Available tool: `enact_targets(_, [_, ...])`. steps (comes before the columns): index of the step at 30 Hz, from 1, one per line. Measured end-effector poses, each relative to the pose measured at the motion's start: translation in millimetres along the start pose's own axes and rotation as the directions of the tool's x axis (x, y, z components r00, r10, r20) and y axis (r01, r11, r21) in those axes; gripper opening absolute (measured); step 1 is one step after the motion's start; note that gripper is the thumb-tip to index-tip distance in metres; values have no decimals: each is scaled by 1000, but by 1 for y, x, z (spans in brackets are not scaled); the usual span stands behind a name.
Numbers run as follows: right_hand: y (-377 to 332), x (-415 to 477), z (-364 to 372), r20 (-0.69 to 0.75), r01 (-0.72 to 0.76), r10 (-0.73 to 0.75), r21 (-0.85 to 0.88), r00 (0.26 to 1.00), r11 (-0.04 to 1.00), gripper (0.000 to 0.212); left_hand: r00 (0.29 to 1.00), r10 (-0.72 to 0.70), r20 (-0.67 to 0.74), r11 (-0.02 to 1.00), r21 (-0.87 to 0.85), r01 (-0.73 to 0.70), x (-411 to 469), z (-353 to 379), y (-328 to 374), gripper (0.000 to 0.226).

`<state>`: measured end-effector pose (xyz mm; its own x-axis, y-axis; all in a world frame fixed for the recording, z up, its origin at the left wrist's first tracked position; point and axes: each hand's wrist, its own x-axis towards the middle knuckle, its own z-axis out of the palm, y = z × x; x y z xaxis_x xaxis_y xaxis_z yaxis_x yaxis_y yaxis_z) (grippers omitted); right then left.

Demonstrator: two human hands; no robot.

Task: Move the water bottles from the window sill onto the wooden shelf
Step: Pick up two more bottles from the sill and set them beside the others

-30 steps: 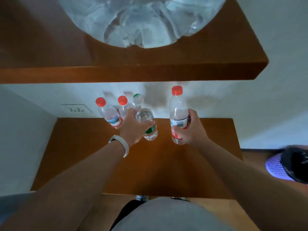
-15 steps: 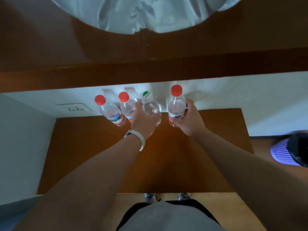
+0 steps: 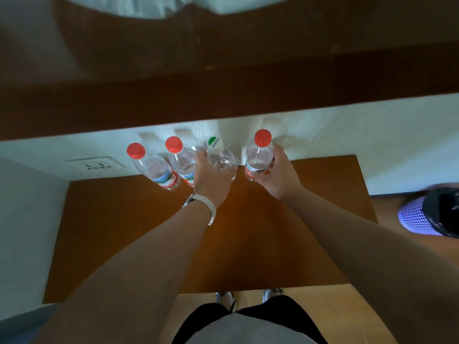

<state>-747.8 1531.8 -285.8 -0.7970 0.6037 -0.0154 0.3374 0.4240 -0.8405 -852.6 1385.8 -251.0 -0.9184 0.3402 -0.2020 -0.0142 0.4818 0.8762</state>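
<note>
**Carrying surface.** A brown wooden lower shelf [image 3: 248, 244] juts from a white wall [image 3: 347, 135]. Four clear plastic water bottles stand in a row along its rear edge, against the wall.

**Left hand.** The left hand [image 3: 211, 181], with a white wristband [image 3: 211, 207] on its wrist, has its fingers curled round the clear bottle with the green-and-white cap [image 3: 221, 158]. This bottle is third from the left, near the middle of the rear edge. The hand hides its base, so contact with the surface cannot be confirmed.

**Right hand.** The right hand [image 3: 279, 175] grasps the clear red-capped bottle with the red label [image 3: 257, 157] round its lower body. This bottle is upright at the right end of the row, set slightly apart from the third one, with its base at the rear edge.

**Free bottles.** Two further red-capped bottles with blue-green labels stand unheld toward the left-rear corner:
- the outer bottle [image 3: 155, 170];
- the inner bottle [image 3: 182, 161], just beside the outer one and next to the left hand.

**Surroundings.**
- A dark wooden upper shelf [image 3: 223, 100] overhangs the row.
- A white wall socket [image 3: 95, 165] sits left of the bottles.
- A purple mesh bin with a black liner [image 3: 417, 217] stands on the floor beyond the right edge.
</note>
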Motion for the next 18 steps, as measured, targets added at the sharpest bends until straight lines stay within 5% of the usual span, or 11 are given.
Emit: enact_targets(18, [10, -14, -9, 20, -125, 129, -121, 991, 985, 67, 993, 53, 102, 973, 220, -74, -38, -19, 20, 67])
